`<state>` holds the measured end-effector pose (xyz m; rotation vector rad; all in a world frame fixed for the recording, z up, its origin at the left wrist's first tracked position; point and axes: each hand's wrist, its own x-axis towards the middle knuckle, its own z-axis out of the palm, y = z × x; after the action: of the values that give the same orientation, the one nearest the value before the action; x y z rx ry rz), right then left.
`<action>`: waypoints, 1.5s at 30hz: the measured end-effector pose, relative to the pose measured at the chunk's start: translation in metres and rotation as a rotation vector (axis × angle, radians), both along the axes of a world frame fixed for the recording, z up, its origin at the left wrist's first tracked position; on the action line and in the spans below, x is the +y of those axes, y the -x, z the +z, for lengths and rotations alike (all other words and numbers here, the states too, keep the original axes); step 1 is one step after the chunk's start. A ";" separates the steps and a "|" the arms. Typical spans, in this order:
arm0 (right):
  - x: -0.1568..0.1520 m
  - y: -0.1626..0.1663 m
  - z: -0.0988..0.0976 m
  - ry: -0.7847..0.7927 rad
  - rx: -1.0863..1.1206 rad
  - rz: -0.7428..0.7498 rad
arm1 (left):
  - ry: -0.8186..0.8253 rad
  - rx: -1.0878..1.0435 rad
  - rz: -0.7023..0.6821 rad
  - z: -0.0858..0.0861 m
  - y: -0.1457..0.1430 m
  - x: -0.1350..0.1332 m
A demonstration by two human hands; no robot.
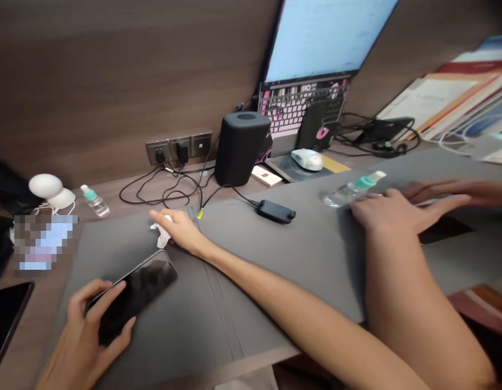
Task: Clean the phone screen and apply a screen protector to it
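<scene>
Phone and tissue: with 12 o'clock at the top of the view, the phone is over the grey mat, left of centre; the crumpled tissue is at about 1 o'clock from it, just beyond its far end. Whether they touch, I cannot tell.
Phone's long axis: slanting, from about 7 or 8 o'clock up to 1 or 2 o'clock, so the far end faces the tissue.
Nearer hand: the left hand is on the phone, at its 8 o'clock end; the right hand is just past the other end, at about 1 o'clock.
Left hand: partly curled, fingers over the phone's upper long edge, thumb along the lower one, gripping it.
Right hand: nearly closed, the tissue pinched in its curled fingers; its forearm stretches in from 4 o'clock.
Phone's look: a glossy black screen, unlit, with cloudy reflections and a thin pale rim. Whether it lies flat or is slightly lifted is unclear.
Tissue's look: small, white, ragged, partly hidden by fingers.
Farther off: a spray bottle at 11 o'clock from the phone; another person's hand between 2 and 3 o'clock, well apart.
</scene>
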<state>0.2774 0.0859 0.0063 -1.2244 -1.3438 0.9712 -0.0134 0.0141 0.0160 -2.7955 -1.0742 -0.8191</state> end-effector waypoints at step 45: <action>-0.121 0.013 0.001 -0.355 -0.481 -0.218 | 0.476 0.410 -0.005 0.022 -0.062 0.050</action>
<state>0.2647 -0.0351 0.0069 -1.3352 -1.6250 0.2689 0.0488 0.0640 0.0381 -3.1244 -1.3155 0.0404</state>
